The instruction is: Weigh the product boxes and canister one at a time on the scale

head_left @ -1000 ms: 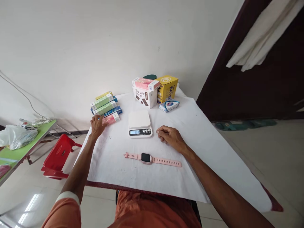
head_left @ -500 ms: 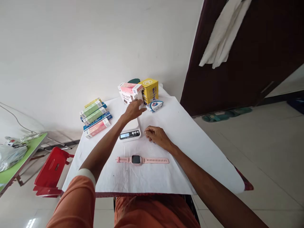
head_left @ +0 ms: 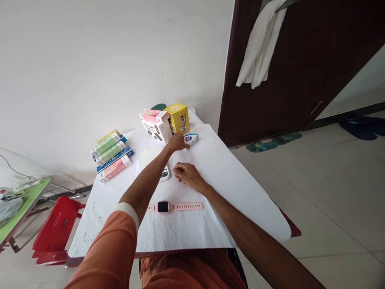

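My left hand (head_left: 177,142) reaches across the table and touches a small blue and white packet (head_left: 191,139) beside a white "Super Meal" box (head_left: 156,129); its fingers curl over the packet's left end. My left forearm crosses over a white kitchen scale (head_left: 151,158), hiding most of its display. My right hand (head_left: 187,174) rests on the white table cover (head_left: 216,168) just right of the scale, fingers loosely curled, holding nothing. A pink smartwatch (head_left: 170,207) lies flat near the front edge.
A pink box (head_left: 153,115) lies on the white box, next to a yellow box (head_left: 179,117). Several flat boxes (head_left: 111,154) are stacked at the table's left. A red stool (head_left: 54,228) and a green table (head_left: 18,204) stand left. A dark door (head_left: 300,60) with a white cloth (head_left: 258,48) is right.
My left hand left the stacked flat boxes, swung right over the scale and reached the blue and white packet. My right hand stayed put. The view turned right.
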Tool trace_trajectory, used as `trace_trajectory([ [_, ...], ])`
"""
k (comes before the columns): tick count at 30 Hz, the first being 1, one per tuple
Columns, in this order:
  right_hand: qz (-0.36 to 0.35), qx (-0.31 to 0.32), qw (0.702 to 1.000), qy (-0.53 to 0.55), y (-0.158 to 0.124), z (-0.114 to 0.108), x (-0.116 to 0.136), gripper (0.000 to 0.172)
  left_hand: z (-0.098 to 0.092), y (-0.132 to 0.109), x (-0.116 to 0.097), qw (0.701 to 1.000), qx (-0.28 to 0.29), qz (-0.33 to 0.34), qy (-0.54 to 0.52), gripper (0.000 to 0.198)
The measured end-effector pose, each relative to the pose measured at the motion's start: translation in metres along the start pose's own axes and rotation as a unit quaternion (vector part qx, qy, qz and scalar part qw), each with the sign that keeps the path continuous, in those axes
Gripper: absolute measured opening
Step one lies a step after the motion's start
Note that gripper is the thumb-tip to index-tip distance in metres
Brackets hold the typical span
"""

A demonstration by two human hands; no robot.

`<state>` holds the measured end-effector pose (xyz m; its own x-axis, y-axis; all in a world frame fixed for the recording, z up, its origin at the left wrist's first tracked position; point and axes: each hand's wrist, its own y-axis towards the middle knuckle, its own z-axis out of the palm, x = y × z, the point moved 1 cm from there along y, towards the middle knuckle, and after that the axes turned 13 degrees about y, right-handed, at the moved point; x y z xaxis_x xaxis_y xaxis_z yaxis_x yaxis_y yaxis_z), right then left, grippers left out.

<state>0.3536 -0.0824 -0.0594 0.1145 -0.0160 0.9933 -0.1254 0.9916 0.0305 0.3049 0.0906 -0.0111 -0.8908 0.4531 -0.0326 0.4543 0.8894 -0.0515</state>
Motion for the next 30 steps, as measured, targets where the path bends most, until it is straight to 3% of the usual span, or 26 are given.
trace_trajectory([
  [4,-0.003,0.003,1.0,0.004,-0.002,0.0,0.0,0.016,-0.018,-0.023,0.005,0.998,0.025,0.028,-0.047,0.056],
  [7,-0.002,0.002,1.0,0.003,-0.002,-0.001,0.0,0.017,-0.036,-0.054,0.022,0.993,-0.021,0.044,-0.112,0.05],
  [10,0.003,0.003,1.0,-0.001,-0.001,-0.001,-0.001,0.017,-0.053,-0.095,0.058,0.981,-0.077,0.058,-0.171,0.053],
  [13,0.001,0.01,1.0,-0.006,-0.003,-0.002,-0.002,0.019,-0.063,-0.136,0.105,0.976,-0.096,0.056,-0.188,0.051],
  [17,0.006,0.012,1.0,-0.013,-0.005,-0.003,-0.002,0.022,-0.057,-0.172,0.155,0.985,-0.083,0.026,-0.15,0.049],
  [20,0.01,0.011,1.0,-0.016,-0.005,-0.004,-0.003,0.024,-0.041,-0.181,0.171,0.99,-0.07,0.023,-0.118,0.05],
  [24,0.009,0.011,1.0,-0.02,-0.004,-0.004,-0.004,0.026,-0.024,-0.175,0.172,0.993,-0.06,0.038,-0.09,0.052],
  [27,0.014,0.012,1.0,-0.017,-0.004,-0.004,-0.004,0.027,-0.021,-0.17,0.171,0.993,-0.057,0.049,-0.088,0.054],
  [30,0.021,0.012,1.0,-0.013,-0.004,-0.004,-0.002,0.028,-0.022,-0.173,0.174,0.988,-0.079,0.045,-0.123,0.074],
])
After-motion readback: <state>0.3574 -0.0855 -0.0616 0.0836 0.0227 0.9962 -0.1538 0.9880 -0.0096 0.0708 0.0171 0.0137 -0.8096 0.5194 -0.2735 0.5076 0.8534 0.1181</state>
